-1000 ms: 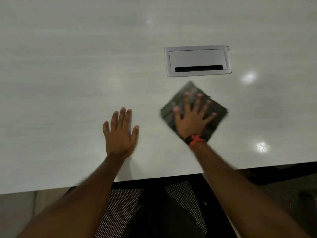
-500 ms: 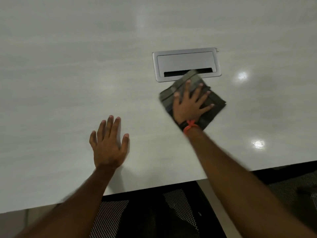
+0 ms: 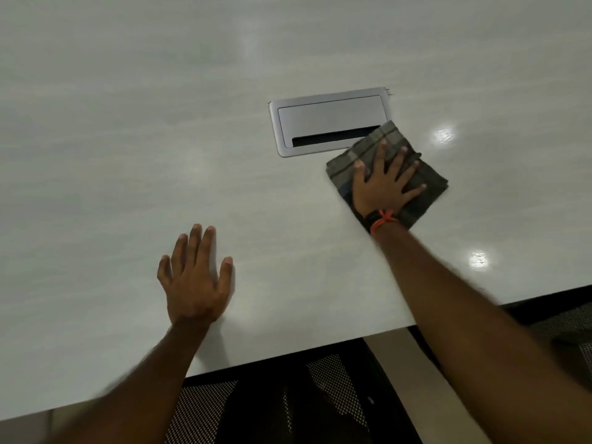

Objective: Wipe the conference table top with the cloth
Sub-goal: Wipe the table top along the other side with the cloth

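Right grip (image 3: 382,187) flat on cloth (image 3: 344,163), fingers (image 3: 396,165) spread

Right hand (image 3: 382,187) flat on cloth (image 3: 426,184)

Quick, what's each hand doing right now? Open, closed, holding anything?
Left hand: open, flat on the table top, holding nothing.
Right hand: open, fingers spread, pressing the cloth onto the table top.

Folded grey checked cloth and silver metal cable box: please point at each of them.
folded grey checked cloth (image 3: 345,162), head view, left part.
silver metal cable box (image 3: 330,118), head view, lid centre.
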A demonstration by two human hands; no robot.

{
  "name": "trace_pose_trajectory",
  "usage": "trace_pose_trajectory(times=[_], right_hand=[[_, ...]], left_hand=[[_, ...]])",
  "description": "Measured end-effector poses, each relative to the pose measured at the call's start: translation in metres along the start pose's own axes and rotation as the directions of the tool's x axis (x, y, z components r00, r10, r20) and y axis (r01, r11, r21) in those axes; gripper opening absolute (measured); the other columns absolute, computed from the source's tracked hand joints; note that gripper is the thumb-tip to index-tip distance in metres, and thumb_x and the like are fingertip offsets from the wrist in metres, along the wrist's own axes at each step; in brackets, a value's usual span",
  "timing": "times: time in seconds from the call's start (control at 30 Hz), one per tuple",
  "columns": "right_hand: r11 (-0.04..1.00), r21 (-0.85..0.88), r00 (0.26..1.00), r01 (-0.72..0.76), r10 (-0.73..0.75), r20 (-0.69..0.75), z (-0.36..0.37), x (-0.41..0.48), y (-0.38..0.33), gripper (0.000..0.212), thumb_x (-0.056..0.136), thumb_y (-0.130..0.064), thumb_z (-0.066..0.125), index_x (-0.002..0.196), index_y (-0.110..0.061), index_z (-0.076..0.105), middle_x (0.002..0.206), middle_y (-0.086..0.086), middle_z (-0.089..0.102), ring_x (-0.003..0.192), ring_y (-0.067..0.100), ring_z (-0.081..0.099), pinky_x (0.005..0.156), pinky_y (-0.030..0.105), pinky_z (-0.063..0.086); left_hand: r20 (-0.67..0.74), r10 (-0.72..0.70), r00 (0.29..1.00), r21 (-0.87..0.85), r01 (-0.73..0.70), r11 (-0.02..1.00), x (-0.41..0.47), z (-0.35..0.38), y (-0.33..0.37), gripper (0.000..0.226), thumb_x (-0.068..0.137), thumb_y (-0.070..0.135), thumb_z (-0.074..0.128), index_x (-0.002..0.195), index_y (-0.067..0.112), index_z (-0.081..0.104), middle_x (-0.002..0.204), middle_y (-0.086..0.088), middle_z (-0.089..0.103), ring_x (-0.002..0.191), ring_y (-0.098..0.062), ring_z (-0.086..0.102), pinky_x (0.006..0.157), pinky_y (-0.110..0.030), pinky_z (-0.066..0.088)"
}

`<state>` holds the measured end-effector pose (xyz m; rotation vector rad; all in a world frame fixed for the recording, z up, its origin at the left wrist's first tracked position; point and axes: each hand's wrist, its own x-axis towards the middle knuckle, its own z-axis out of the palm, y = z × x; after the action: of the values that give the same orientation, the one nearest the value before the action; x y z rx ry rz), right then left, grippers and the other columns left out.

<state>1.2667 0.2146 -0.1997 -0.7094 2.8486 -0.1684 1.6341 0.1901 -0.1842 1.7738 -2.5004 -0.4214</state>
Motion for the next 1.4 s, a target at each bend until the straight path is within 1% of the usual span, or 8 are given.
trace_pose_trajectory(times=[0.17,0.3,0.47,0.6,0.73,0.83,1.1,1.4], right_hand=[[0.963,-0.011,0.962,0.268,-0.267,0.061,0.025,-0.1,-0.078,0.074,0.095,-0.068,0.019,0.162,-0.036,0.015,0.171,0.011,0.005,0.154,0.046,-0.002,0.111,0.078,-0.007],[0.766,-0.019,0.752,0.642,-0.625,0.209,0.03,-0.127,-0.077,0.075,0.095,-0.075,0.027,0.16,-0.046,0.006,0.172,-0.001,-0.002,0.156,0.036,-0.006,0.112,0.079,-0.004],[0.977,-0.006,0.974,0.214,-0.213,0.075,-0.001,-0.017,0.014,0.074,0.094,-0.076,0.028,0.16,-0.046,0.011,0.172,-0.002,0.004,0.157,0.034,-0.001,0.113,0.079,0.0],[1.0,0.0,0.998,-0.029,0.029,0.058,-0.009,-0.005,0.021,0.076,0.094,-0.075,0.015,0.162,-0.04,0.006,0.172,0.006,-0.001,0.156,0.04,-0.005,0.111,0.079,0.002],[0.959,-0.032,0.956,0.281,-0.276,0.102,0.018,-0.095,-0.053,0.074,0.095,-0.071,0.015,0.161,-0.04,0.009,0.171,0.007,0.002,0.155,0.045,-0.003,0.109,0.081,-0.007],[0.712,-0.055,0.699,0.7,-0.668,0.256,0.022,-0.125,-0.06,0.071,0.096,-0.075,0.022,0.159,-0.049,0.002,0.171,-0.001,-0.007,0.156,0.036,-0.009,0.113,0.079,-0.006],[1.0,0.002,0.997,0.014,-0.014,0.07,-0.007,-0.01,0.0,0.077,0.094,-0.077,0.016,0.161,-0.042,0.004,0.172,0.005,-0.002,0.156,0.04,-0.005,0.112,0.079,0.003],[0.773,-0.05,0.769,0.632,-0.619,0.156,0.039,-0.19,-0.04,0.073,0.096,-0.074,0.022,0.16,-0.045,0.008,0.172,0.001,-0.001,0.156,0.038,-0.002,0.114,0.077,-0.003]], left_hand=[[0.013,-0.002,1.0,0.004,0.002,1.0,-0.002,-0.002,0.002,0.066,0.094,0.053,0.035,0.155,0.033,0.023,0.164,0.008,0.021,0.151,-0.018,0.016,0.118,-0.051,0.016],[0.026,0.002,1.0,-0.008,-0.002,1.0,-0.001,-0.003,0.002,0.066,0.094,0.054,0.033,0.155,0.033,0.022,0.164,0.008,0.019,0.151,-0.017,0.014,0.118,-0.051,0.014],[-0.005,0.006,1.0,-0.006,-0.006,1.0,-0.002,0.0,0.001,0.065,0.094,0.054,0.034,0.155,0.031,0.026,0.163,0.006,0.023,0.15,-0.019,0.017,0.117,-0.051,0.015],[-0.013,0.014,1.0,0.017,-0.014,1.0,0.001,0.002,-0.001,0.065,0.094,0.053,0.034,0.154,0.029,0.027,0.162,0.005,0.026,0.149,-0.02,0.02,0.116,-0.052,0.018],[0.005,0.017,1.0,0.016,-0.017,1.0,-0.002,0.0,0.0,0.066,0.094,0.055,0.031,0.155,0.031,0.025,0.163,0.006,0.023,0.15,-0.02,0.019,0.117,-0.052,0.018],[0.019,0.009,1.0,0.031,-0.01,0.999,-0.001,-0.001,-0.002,0.067,0.095,0.058,0.028,0.156,0.032,0.022,0.164,0.007,0.02,0.15,-0.02,0.018,0.117,-0.052,0.019],[-0.011,0.015,1.0,0.028,-0.015,1.0,0.001,0.003,-0.002,0.065,0.095,0.054,0.036,0.155,0.031,0.025,0.163,0.007,0.023,0.15,-0.019,0.02,0.117,-0.052,0.019],[0.03,0.006,1.0,-0.036,-0.004,0.999,0.002,0.002,-0.002,0.057,0.1,0.04,0.028,0.156,0.03,0.021,0.164,0.007,0.018,0.151,-0.016,0.013,0.12,-0.051,0.014]])
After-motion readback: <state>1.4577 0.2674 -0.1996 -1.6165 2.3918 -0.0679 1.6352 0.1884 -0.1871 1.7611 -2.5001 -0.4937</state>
